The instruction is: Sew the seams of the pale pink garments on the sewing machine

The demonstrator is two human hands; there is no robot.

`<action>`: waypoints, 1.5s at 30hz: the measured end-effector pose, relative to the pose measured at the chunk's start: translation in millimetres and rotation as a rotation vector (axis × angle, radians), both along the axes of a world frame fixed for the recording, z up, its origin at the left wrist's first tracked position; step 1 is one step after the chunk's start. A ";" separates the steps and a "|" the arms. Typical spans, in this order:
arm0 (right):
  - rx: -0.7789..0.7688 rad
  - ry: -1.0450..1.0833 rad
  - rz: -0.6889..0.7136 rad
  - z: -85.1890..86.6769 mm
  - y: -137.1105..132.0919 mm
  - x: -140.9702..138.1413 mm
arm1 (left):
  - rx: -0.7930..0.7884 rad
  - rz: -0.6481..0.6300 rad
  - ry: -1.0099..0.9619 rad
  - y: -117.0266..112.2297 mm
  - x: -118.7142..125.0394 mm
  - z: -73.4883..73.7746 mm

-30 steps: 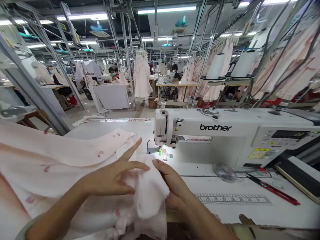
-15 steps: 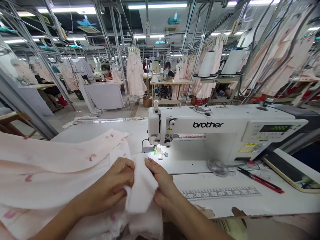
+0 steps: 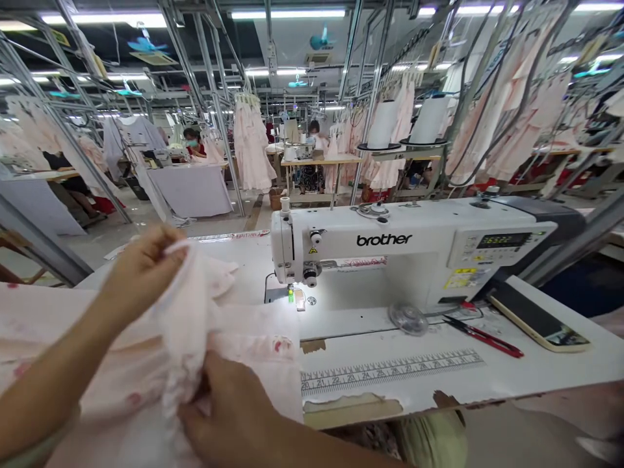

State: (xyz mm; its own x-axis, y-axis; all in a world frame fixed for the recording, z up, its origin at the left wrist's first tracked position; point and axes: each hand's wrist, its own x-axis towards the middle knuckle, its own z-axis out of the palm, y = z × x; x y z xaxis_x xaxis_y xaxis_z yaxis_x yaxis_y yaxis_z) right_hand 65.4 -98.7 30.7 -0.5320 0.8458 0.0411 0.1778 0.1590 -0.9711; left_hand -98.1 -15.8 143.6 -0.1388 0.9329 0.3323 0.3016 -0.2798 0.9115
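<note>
Left hand [image 3: 139,276] and right hand [image 3: 238,416], fingertips half-lost in pink fabric [image 3: 258,335]

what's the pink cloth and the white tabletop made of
Pink cloth: thin, soft, matte woven fabric, perhaps light cotton or viscose; it bunches in fine wrinkles. White tabletop: probably smooth laminate over board; the chipped front edge shows a brown core.

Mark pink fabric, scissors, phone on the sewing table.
pink fabric [image 3: 244,331]: head view, flat part left of the needle.
scissors [image 3: 487,337]: head view, mid-length of the red part.
phone [image 3: 536,320]: head view, centre of the dark screen.
</note>
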 end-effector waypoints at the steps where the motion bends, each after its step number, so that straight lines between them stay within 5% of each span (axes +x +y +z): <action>1: 0.003 0.033 0.027 4.3 -0.3 -2.6 | 0.161 0.134 0.152 3.5 -0.5 12.8; 3: -0.065 0.157 0.065 12.6 -0.2 -10.7 | 0.435 0.365 0.414 8.6 2.9 34.9; 5: -0.189 0.232 0.041 17.5 1.8 -22.0 | 0.566 0.463 0.609 12.4 12.3 49.4; 8: -0.444 0.366 0.075 18.6 7.6 -35.2 | 0.591 0.434 0.846 21.1 28.4 57.7; 11: -0.749 0.679 0.220 20.6 13.7 -25.3 | 0.533 0.539 1.094 35.9 30.8 53.7; 14: -0.899 0.911 0.223 22.7 19.1 11.9 | 0.241 0.490 1.235 51.3 20.4 30.6; 17: -0.905 0.888 -0.011 12.3 25.1 58.1 | -0.039 0.090 1.258 60.5 13.4 -17.1; 19: -0.870 0.745 -0.117 -1.4 28.7 84.8 | -0.117 -0.068 1.256 62.5 15.1 -53.4; 21: -0.770 0.588 -0.117 -13.6 31.1 106.8 | -0.141 -0.195 1.222 62.2 21.5 -82.5; 24: -0.494 0.314 -0.033 -16.9 36.2 132.1 | -0.124 -0.315 1.160 60.2 36.9 -102.7; 30: 0.677 -0.458 0.249 -4.0 82.4 147.4 | -0.094 -0.373 1.045 61.8 64.5 -112.3; 33: 1.066 -0.622 0.334 -14.2 112.8 137.6 | -0.125 -0.293 0.993 67.0 61.4 -125.1; 37: 1.255 -0.658 0.376 -30.1 129.7 127.8 | -0.180 -0.280 0.902 70.5 47.6 -132.1; 45: 1.282 -0.431 0.336 -26.4 116.9 144.2 | -0.292 -0.422 0.676 64.3 56.2 -115.6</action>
